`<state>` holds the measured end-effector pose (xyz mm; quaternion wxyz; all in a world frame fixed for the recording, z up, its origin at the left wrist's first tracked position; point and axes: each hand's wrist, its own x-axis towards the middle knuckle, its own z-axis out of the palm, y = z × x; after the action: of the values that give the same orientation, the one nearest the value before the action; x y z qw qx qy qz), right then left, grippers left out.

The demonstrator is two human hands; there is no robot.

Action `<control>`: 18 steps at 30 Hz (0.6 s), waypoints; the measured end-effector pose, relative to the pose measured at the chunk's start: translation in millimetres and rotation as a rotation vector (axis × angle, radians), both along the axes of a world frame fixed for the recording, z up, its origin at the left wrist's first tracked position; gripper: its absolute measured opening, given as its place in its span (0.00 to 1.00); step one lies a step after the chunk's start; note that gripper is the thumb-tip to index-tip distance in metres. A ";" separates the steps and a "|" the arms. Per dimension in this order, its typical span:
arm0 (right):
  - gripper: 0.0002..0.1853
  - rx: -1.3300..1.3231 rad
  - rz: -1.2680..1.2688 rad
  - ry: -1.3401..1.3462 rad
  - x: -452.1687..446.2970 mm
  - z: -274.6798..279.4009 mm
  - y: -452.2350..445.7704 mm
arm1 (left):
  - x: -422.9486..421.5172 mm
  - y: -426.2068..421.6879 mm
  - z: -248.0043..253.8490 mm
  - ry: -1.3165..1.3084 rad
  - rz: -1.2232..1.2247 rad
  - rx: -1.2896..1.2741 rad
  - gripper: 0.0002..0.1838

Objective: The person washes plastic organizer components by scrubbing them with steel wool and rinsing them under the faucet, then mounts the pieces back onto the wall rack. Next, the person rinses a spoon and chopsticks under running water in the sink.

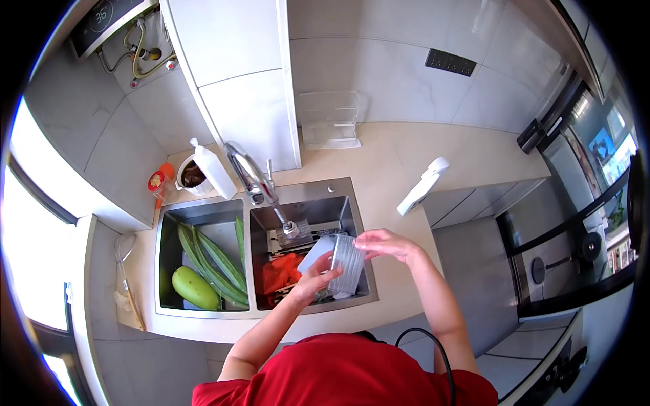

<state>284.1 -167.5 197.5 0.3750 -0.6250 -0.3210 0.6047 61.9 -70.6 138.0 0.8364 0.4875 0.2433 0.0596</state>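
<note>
A clear ribbed plastic container (347,264) is held over the right sink basin, between my two hands. My left hand (315,279) grips its left side, with fingers wrapped at the edge. At its upper right edge, my right hand (386,243) has its fingers closed on the rim. Beneath them, the right basin (313,306) holds a red-orange cloth or glove (281,272), a pale translucent piece (317,253) and other items partly hidden by my hands. The faucet (261,177) hangs over this basin.
Long green gourds (217,260) and a fat green one (195,287) lie in the left basin. Behind it stand a white bottle (214,169) and a mug (193,177). A white dispenser (423,186) is on the right counter, a clear rack (330,122) by the wall, and a strainer (128,277) at left.
</note>
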 end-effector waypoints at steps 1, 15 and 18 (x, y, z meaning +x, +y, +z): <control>0.20 0.030 0.045 -0.011 12.2 6.6 1.2 | 7.5 2.1 3.7 -0.008 0.001 0.108 0.42; 0.37 0.561 0.024 -0.128 89.4 45.8 79.0 | 122.6 100.9 106.7 0.010 0.224 0.706 0.48; 0.36 0.493 -0.029 -0.119 100.4 56.9 94.4 | 147.9 128.5 101.4 0.002 0.204 0.726 0.49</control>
<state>384.6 -73.1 254.4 0.5052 -0.5537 -0.4713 0.4648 209.8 57.9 239.4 0.5987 0.7256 0.2543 0.2245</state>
